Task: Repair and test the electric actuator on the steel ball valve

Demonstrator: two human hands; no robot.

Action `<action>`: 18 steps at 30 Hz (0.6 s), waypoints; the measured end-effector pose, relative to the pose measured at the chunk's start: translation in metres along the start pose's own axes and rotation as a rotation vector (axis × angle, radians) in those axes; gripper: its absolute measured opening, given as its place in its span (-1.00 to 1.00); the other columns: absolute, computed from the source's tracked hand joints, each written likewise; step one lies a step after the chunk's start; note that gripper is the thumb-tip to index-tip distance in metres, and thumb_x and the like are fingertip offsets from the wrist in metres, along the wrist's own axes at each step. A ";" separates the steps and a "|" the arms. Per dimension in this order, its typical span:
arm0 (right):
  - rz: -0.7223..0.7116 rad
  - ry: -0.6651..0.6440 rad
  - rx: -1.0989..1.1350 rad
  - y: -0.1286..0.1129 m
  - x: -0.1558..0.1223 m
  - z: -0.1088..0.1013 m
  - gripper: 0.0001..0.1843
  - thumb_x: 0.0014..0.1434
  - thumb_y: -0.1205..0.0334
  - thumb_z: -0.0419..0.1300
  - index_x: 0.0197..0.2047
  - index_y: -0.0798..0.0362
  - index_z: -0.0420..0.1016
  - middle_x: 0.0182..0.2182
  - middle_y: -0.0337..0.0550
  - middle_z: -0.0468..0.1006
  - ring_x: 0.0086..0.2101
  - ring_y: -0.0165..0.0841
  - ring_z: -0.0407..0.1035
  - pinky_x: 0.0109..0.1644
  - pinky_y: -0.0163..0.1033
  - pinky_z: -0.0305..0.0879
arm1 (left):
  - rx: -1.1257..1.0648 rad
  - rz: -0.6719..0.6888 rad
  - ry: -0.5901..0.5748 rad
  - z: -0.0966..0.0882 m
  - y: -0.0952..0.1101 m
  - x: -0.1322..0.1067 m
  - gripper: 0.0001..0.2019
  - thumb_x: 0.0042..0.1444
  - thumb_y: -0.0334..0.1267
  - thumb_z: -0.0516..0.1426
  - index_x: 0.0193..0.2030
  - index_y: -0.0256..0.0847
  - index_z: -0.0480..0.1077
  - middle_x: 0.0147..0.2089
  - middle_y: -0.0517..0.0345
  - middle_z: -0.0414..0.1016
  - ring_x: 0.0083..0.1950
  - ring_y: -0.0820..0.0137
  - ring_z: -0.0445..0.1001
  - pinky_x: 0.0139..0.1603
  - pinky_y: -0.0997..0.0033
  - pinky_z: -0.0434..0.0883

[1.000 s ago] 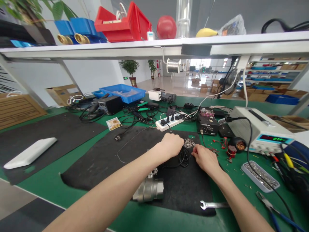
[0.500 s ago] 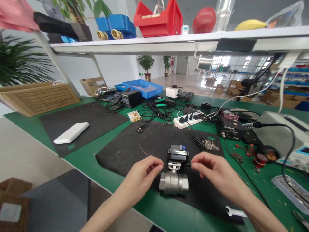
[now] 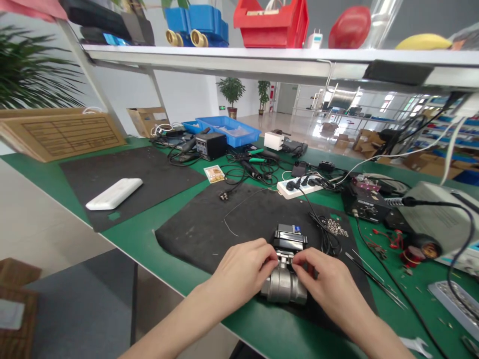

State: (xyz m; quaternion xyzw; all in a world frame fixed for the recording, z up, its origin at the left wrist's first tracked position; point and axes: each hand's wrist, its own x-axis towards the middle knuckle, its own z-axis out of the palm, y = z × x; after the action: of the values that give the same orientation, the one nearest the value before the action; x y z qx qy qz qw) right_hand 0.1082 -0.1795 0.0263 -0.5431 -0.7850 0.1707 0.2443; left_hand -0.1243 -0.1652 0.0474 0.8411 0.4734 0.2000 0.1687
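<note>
A steel ball valve with a black electric actuator on top stands upright on the black mat, near the table's front edge. My left hand is at the left side of the mounting bracket between body and actuator. Its thumb and fingers are pinched together there. From the right, my right hand reaches the same bracket, thumb and forefinger bent close together. Whatever small thing either pinch holds is hidden by the fingers. Parts of the valve body are covered by both hands.
Tweezers and an open-ended wrench lie on the right. Small metal nuts are scattered behind the valve near a black cable. A power strip is farther back; a white power bank-like block lies left. A shelf spans overhead.
Both hands have moved inward from either side of the valve to its bracket. The view has shifted, and the tweezers at the right now show.
</note>
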 end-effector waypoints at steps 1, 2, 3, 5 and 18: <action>-0.027 0.006 -0.034 0.000 -0.001 0.002 -0.91 0.34 0.28 0.21 -0.18 -0.10 0.54 -0.27 -0.30 0.58 -0.33 -0.34 0.47 -0.23 -0.23 0.25 | 0.038 0.014 -0.002 0.001 -0.001 0.001 -0.89 0.39 -0.22 0.14 -0.16 -0.08 0.49 -0.17 0.25 0.54 -0.17 0.34 0.53 -0.22 0.39 0.31; -0.052 0.015 -0.068 0.000 -0.001 0.004 -0.91 0.34 0.29 0.21 -0.17 -0.10 0.54 -0.26 -0.29 0.58 -0.31 -0.32 0.48 -0.22 -0.22 0.25 | 0.076 0.028 -0.003 0.002 -0.002 0.001 -0.88 0.39 -0.22 0.13 -0.16 -0.09 0.49 -0.17 0.24 0.53 -0.16 0.32 0.53 -0.22 0.36 0.30; -0.074 0.027 -0.102 0.000 -0.002 0.006 -0.90 0.35 0.30 0.21 -0.16 -0.09 0.53 -0.26 -0.27 0.58 -0.29 -0.31 0.49 -0.21 -0.22 0.25 | 0.111 0.042 -0.006 0.003 -0.003 0.002 -0.87 0.40 -0.22 0.13 -0.18 -0.09 0.49 -0.19 0.23 0.52 -0.16 0.29 0.53 -0.22 0.33 0.29; -0.107 0.044 -0.170 0.000 -0.002 0.008 -0.90 0.36 0.31 0.20 -0.14 -0.09 0.52 -0.26 -0.26 0.57 -0.28 -0.29 0.49 -0.21 -0.21 0.23 | 0.171 0.075 -0.010 0.005 -0.006 0.003 -0.85 0.41 -0.21 0.12 -0.20 -0.09 0.48 -0.20 0.23 0.50 -0.16 0.26 0.52 -0.22 0.29 0.29; -0.396 -0.105 -0.507 -0.004 0.001 -0.011 -0.82 0.40 0.31 0.20 0.05 -0.06 0.43 -0.09 -0.20 0.50 -0.18 -0.24 0.35 -0.26 -0.14 0.11 | 0.338 0.213 0.036 0.008 -0.008 0.008 -0.84 0.46 -0.24 0.04 -0.17 -0.11 0.39 -0.19 0.19 0.43 -0.22 0.26 0.43 -0.25 0.23 0.29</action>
State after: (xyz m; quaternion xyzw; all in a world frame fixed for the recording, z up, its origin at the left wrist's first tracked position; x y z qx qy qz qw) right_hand 0.1106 -0.1800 0.0377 -0.4138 -0.9044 -0.0532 0.0892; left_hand -0.1226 -0.1553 0.0384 0.8992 0.4113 0.1494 -0.0053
